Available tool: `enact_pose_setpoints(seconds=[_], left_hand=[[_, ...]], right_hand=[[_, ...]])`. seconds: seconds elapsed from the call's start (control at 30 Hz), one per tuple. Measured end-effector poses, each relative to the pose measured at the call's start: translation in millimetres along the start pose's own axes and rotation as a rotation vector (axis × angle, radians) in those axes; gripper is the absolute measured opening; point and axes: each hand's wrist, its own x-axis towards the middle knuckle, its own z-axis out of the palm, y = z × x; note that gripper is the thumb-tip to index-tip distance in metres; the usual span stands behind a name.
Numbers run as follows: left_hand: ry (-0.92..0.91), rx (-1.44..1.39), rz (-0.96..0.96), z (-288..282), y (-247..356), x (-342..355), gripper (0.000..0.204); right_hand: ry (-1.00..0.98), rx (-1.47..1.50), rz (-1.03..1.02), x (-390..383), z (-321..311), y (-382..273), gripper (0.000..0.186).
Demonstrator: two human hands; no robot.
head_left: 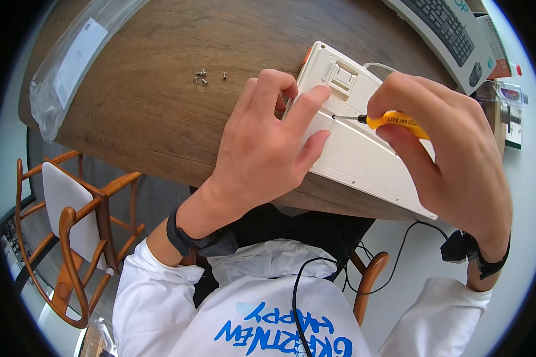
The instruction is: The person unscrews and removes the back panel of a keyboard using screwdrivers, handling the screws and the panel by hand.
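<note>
A white keyboard (363, 156) lies upside down on the table, its underside with screw holes facing up. My left hand (268, 128) grips its left end, index finger and thumb over the underside, other fingers bent by the edge. My right hand (452, 125) is closed around the yellow handle of a screwdriver (399, 121). The thin shaft points left, and its tip meets a hole in the middle of the underside, just beside my left index finger and thumb. Several small screws (202, 77) lie loose on the tabletop, left of the keyboard.
The dark wooden table (161, 119) carries a clear plastic bag (71, 71) at far left. A keyboard box (441, 35) stands at far right, near a clear bottle (509, 95). A wooden chair (74, 214) is at lower left. A black cable (402, 250) hangs below the table edge.
</note>
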Motion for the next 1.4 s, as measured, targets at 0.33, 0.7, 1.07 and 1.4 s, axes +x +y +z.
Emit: enact_pose_setpoints(seconds=[0.33, 0.7, 1.07, 1.4], left_hand=[[0.003, 0.002, 0.017, 2.3, -1.6, -0.2, 0.049], [0.000, -0.001, 0.017, 1.9, -3.5, -0.9, 0.050], [-0.033, -0.011, 0.005, 0.2, -3.9, -1.0, 0.056], [-0.009, -0.016, -0.009, 1.1, -3.3, -3.3, 0.054]], right_hand=[[-0.027, -0.125, -0.104, 3.6, -1.7, 2.6, 0.025], [-0.124, -0.171, 0.229, 25.6, -5.5, -7.6, 0.012], [-0.273, -0.220, 0.324, 33.9, -17.2, -15.9, 0.010], [-0.439, -0.378, 0.383, 33.9, -17.1, -31.9, 0.010]])
